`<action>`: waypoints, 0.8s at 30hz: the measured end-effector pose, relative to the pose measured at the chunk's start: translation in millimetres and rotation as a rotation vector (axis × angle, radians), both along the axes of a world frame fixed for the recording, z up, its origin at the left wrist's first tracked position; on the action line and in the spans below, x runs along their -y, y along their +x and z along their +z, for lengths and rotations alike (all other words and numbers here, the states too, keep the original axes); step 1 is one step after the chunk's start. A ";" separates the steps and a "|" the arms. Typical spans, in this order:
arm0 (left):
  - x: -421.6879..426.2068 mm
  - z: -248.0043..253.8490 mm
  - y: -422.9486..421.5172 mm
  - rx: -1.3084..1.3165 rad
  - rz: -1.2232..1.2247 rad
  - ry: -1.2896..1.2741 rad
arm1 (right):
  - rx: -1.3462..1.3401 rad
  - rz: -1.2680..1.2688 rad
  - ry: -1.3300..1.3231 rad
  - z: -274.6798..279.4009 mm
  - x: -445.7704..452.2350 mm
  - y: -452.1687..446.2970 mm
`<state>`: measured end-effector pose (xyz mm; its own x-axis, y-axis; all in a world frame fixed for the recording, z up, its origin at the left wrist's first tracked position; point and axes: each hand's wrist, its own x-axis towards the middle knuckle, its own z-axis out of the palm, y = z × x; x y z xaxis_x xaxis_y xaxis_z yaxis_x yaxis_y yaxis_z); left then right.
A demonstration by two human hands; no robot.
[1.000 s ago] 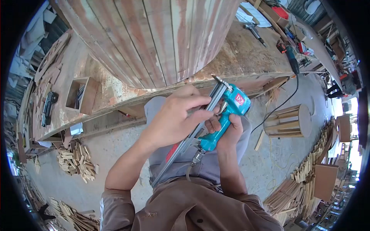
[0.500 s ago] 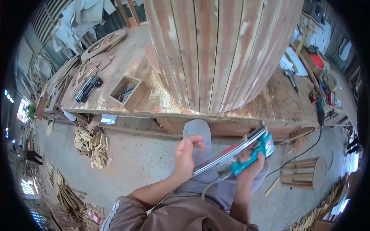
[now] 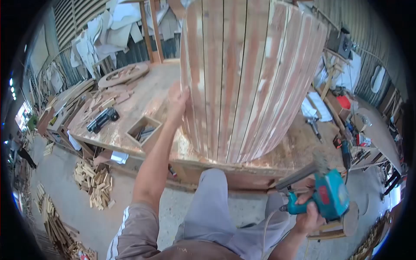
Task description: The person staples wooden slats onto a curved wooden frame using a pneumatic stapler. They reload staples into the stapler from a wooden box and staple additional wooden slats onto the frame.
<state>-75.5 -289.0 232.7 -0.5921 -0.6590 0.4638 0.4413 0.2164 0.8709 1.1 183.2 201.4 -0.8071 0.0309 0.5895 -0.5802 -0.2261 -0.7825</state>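
Note:
A tall round body of upright wooden slats (image 3: 234, 86) stands on the workbench in front of me. My left hand (image 3: 177, 104) reaches forward to its left side and appears to rest against the slats, fingers partly in view and not gripping anything. In my right hand (image 3: 310, 219) is a teal nail gun (image 3: 331, 195), held by its handle low at the right. Its long metal magazine (image 3: 299, 175) points left, and a hose hangs from the handle end. The nail gun is apart from the slats.
On the bench (image 3: 160, 86) are a small open wooden box (image 3: 144, 132) with metal strips, another nail gun (image 3: 102, 120) and flat wood pieces. A blowgun-like tool (image 3: 314, 128) lies at the right. Wood offcuts (image 3: 93, 184) are heaped on the floor. A slatted stool (image 3: 333, 227) stands low right.
My left hand has moved from beside the nail gun forward to the slatted body's left side. My right hand has swung the nail gun right and downward. The view has tilted up.

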 end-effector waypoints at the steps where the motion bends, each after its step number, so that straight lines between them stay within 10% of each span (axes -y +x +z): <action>1: 4.3 -7.0 -2.5 0.140 -0.146 0.109 | -0.090 -0.010 -0.119 23.5 10.3 6.4; 19: -141.9 -14.2 96.6 0.256 -0.005 -0.106 | -0.006 -0.276 0.058 76.4 31.4 10.8; 24: -147.7 -41.3 125.2 -0.294 0.351 -0.379 | 0.004 -0.275 0.095 39.8 -3.3 3.4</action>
